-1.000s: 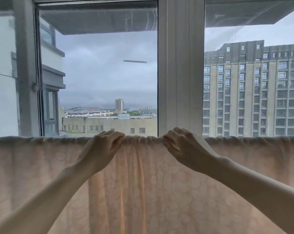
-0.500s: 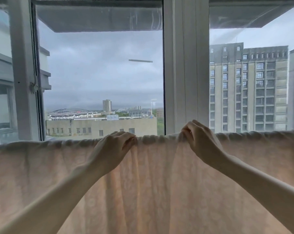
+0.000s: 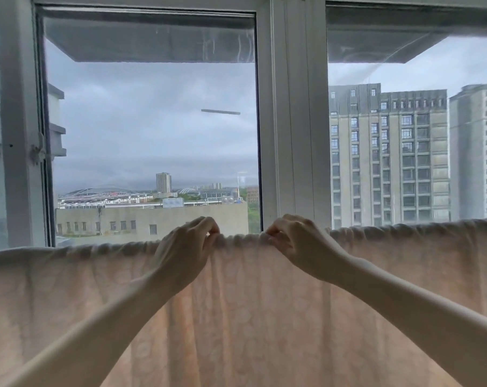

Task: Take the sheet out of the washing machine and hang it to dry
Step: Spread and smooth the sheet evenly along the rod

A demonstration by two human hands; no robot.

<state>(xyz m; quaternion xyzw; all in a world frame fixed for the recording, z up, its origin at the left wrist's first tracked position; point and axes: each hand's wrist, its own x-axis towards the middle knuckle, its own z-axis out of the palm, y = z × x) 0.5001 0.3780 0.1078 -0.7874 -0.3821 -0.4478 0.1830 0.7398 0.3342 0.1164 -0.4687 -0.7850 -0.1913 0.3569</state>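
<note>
A pale pink patterned sheet [image 3: 250, 317] hangs across the whole view, draped over a horizontal line or rod that the cloth hides. Its top edge is bunched into small folds. My left hand [image 3: 183, 250] pinches that top fold just left of centre. My right hand [image 3: 298, 244] pinches the same fold a little to the right, in front of the window post. A short stretch of gathered cloth lies between the two hands. The washing machine is out of view.
Directly behind the sheet stands a window with a thick white centre post [image 3: 289, 121] and a grey frame [image 3: 19, 129] on the left. Tall buildings [image 3: 387, 155] and low roofs show through the glass.
My right hand has slid left along the top fold, closer to my left hand. The view has shifted slightly.
</note>
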